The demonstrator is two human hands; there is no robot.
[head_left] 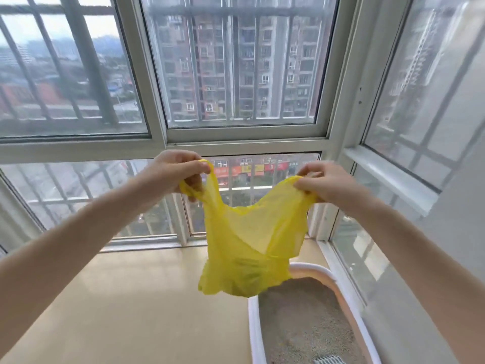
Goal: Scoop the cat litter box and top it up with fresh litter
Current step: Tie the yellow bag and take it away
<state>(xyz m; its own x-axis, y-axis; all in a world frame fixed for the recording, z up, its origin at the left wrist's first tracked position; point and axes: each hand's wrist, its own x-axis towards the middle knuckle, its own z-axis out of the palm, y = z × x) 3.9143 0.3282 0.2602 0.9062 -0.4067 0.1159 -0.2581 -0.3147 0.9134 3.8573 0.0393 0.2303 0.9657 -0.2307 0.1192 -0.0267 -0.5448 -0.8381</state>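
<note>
A thin yellow plastic bag (249, 245) hangs in the air in front of the window, spread between both hands. My left hand (175, 172) pinches one handle loop at the bag's upper left. My right hand (325, 182) pinches the other side of the bag's mouth at the upper right. Below the bag, at the lower right, stands the white litter box (256, 329) with grey-brown litter (301, 321) inside. The bag's lower end hides part of the box's far rim. A white slotted scoop (329, 360) peeks in at the bottom edge.
Large barred windows (236, 74) fill the wall ahead and to the right, with a white sill (388, 174) on the right. Beige floor (136, 306) spreads left of the litter box. The box sits tight in the corner against the right window.
</note>
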